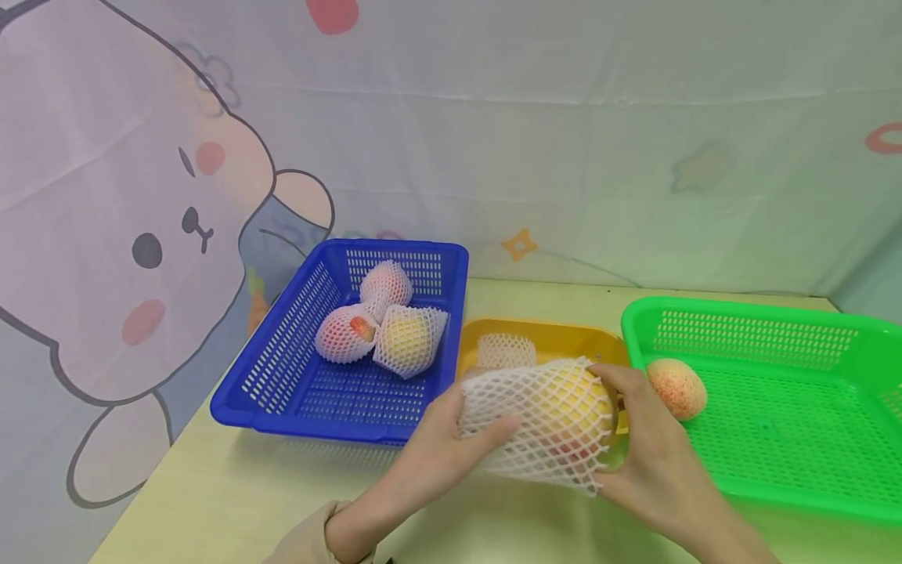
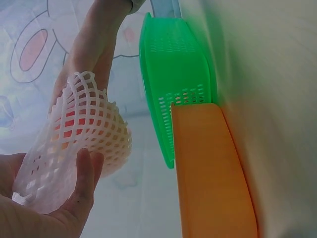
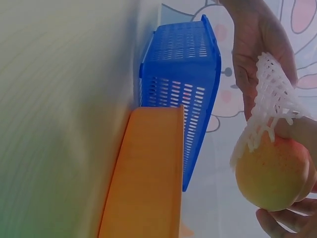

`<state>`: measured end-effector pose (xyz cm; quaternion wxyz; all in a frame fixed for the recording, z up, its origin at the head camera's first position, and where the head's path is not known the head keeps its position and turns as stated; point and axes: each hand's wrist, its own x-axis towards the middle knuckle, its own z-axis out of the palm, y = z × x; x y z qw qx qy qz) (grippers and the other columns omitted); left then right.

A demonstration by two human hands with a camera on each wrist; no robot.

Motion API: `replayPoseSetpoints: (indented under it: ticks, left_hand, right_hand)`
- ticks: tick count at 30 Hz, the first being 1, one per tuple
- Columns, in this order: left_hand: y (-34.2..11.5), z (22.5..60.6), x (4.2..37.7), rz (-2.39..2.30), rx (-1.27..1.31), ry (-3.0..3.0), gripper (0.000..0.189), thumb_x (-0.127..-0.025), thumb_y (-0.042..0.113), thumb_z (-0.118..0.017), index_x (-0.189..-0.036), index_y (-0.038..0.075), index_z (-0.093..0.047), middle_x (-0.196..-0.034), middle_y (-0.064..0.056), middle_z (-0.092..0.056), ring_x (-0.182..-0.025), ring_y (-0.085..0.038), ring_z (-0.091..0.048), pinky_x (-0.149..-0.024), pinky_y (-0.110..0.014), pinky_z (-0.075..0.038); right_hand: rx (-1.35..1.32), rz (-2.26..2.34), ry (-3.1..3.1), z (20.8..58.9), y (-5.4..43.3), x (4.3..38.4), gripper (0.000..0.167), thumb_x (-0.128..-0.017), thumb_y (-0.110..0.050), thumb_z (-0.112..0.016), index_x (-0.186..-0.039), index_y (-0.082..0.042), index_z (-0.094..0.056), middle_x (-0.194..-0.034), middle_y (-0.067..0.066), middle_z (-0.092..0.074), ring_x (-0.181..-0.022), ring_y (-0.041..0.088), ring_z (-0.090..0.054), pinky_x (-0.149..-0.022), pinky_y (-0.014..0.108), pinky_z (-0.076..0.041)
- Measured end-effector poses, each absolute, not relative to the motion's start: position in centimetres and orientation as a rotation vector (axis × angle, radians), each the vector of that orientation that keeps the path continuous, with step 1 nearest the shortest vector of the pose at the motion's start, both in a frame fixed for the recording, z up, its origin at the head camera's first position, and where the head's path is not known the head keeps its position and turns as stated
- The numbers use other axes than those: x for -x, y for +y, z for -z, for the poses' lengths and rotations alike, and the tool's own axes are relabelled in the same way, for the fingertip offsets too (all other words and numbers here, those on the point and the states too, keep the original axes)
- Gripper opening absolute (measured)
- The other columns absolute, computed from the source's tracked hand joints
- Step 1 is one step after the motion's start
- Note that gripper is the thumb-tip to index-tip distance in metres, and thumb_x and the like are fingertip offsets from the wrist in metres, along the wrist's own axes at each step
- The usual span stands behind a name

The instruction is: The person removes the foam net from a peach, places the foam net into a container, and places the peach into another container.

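Observation:
A white foam fruit net (image 1: 500,399) stretches between both hands over a yellow-red peach (image 3: 271,178). The left hand (image 1: 447,435) grips the net's narrower end, its thumb on top of the mesh. At the wide end, the right hand (image 1: 655,450) holds the peach, with thumb and fingers on either side of the net's opening. In the right wrist view, part of the peach shows bare outside the mesh. Both hands are raised in front of a yellow-orange tray (image 1: 564,330), in which another foam net (image 1: 506,350) lies.
At left, a blue basket (image 1: 303,427) holds three net-wrapped fruits, one of them a yellowish fruit (image 1: 409,338). A green basket (image 1: 782,462) stands at right with a bare speckled peach (image 1: 676,388) at its left side. Behind the table hangs a printed cloth (image 1: 564,157).

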<state>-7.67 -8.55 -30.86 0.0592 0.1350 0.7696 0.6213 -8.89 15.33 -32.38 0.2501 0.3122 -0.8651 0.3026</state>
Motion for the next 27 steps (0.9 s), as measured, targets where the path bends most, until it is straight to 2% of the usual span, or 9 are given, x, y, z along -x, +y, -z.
replayPoseSetpoints:
  ticks: [6, 9, 11, 13, 14, 19, 22, 25, 27]
  left_hand:
    - [-8.6, 30.8, 7.7, -1.917, -0.410, 2.282, 0.045, -0.092, 0.027, -0.064, -0.133, 0.016, -0.050, -0.122, -0.009, -0.064, -0.105, -0.019, -0.064, -0.090, -0.029, -0.053]
    - [-8.6, 30.7, 7.7, -1.915, -0.407, 2.291, 0.045, -0.092, 0.026, -0.063, -0.134, 0.016, -0.049, -0.123, -0.009, -0.064, -0.106, -0.019, -0.064, -0.091, -0.030, -0.052]
    - [-8.6, 30.7, 7.7, -1.914, -0.402, 2.299, 0.045, -0.092, 0.026, -0.063, -0.134, 0.015, -0.049, -0.123, -0.010, -0.064, -0.106, -0.020, -0.064, -0.091, -0.030, -0.052]
    - [-8.7, 30.7, 7.8, -1.918, -0.404, 2.301, 0.045, -0.093, 0.025, -0.063, -0.134, 0.014, -0.049, -0.123, -0.011, -0.063, -0.106, -0.021, -0.064, -0.090, -0.030, -0.052]
    - [-8.7, 30.7, 7.8, -1.918, -0.405, 2.303, 0.045, -0.093, 0.025, -0.062, -0.134, 0.013, -0.049, -0.124, -0.011, -0.063, -0.107, -0.021, -0.064, -0.090, -0.030, -0.052]
    - [-8.9, 30.7, 8.0, -1.941, -0.439, 2.291, 0.045, -0.094, 0.021, -0.060, -0.136, 0.011, -0.047, -0.126, -0.015, -0.062, -0.110, -0.025, -0.064, -0.090, -0.028, -0.053]
    - [-9.0, 30.7, 8.1, -1.949, -0.461, 2.294, 0.045, -0.095, 0.018, -0.058, -0.137, 0.010, -0.046, -0.126, -0.017, -0.061, -0.110, -0.028, -0.064, -0.090, -0.029, -0.053]
    - [-9.1, 30.8, 8.2, -1.953, -0.476, 2.297, 0.045, -0.095, 0.015, -0.057, -0.137, 0.010, -0.045, -0.126, -0.018, -0.061, -0.109, -0.030, -0.064, -0.089, -0.030, -0.054]
    - [-9.1, 30.8, 8.3, -1.955, -0.487, 2.305, 0.044, -0.095, 0.014, -0.056, -0.137, 0.010, -0.045, -0.126, -0.019, -0.061, -0.110, -0.031, -0.063, -0.089, -0.030, -0.054]
  right_hand:
    - [-0.839, -0.731, -2.341, 32.4, 15.4, 9.0, 0.094, -0.077, -0.075, -0.050, -0.136, -0.002, -0.041, -0.128, 0.008, -0.052, -0.112, 0.017, -0.050, -0.096, 0.020, -0.041]
    - [-0.838, -0.710, -2.343, 32.3, 15.5, 9.1, 0.097, -0.070, -0.066, -0.071, -0.136, -0.002, -0.040, -0.128, 0.009, -0.052, -0.113, 0.019, -0.051, -0.096, 0.026, -0.043]
    - [-0.835, -0.692, -2.347, 32.2, 15.7, 9.2, 0.098, -0.062, -0.048, -0.083, -0.136, -0.001, -0.040, -0.126, 0.009, -0.053, -0.112, 0.019, -0.052, -0.091, 0.033, -0.046]
    - [-0.833, -0.683, -2.349, 32.1, 15.8, 9.3, 0.098, -0.056, -0.032, -0.085, -0.136, -0.001, -0.039, -0.126, 0.010, -0.053, -0.112, 0.021, -0.052, -0.091, 0.035, -0.046]
    - [-0.826, -0.669, -2.352, 32.1, 15.9, 9.3, 0.097, -0.058, -0.037, -0.084, -0.136, -0.001, -0.039, -0.126, 0.010, -0.053, -0.112, 0.021, -0.052, -0.089, 0.038, -0.046]
    - [-0.825, -0.659, -2.326, 32.0, 16.2, 9.7, 0.089, -0.063, -0.035, -0.078, -0.136, -0.001, -0.041, -0.124, 0.011, -0.052, -0.111, 0.023, -0.051, -0.090, 0.028, -0.042]
    - [-0.837, -0.667, -2.287, 31.8, 16.4, 9.9, 0.089, -0.056, -0.020, -0.077, -0.135, 0.001, -0.042, -0.123, 0.012, -0.053, -0.112, 0.025, -0.050, -0.096, 0.015, -0.035]
    - [-0.837, -0.665, -2.271, 31.7, 16.6, 10.1, 0.081, -0.063, -0.025, -0.073, -0.134, 0.002, -0.043, -0.122, 0.014, -0.053, -0.112, 0.028, -0.049, -0.102, 0.016, -0.029]
    - [-0.809, -0.631, -2.283, 31.6, 16.8, 10.2, 0.078, -0.074, -0.043, -0.068, -0.133, 0.002, -0.044, -0.122, 0.015, -0.053, -0.112, 0.029, -0.049, -0.101, 0.026, -0.038]
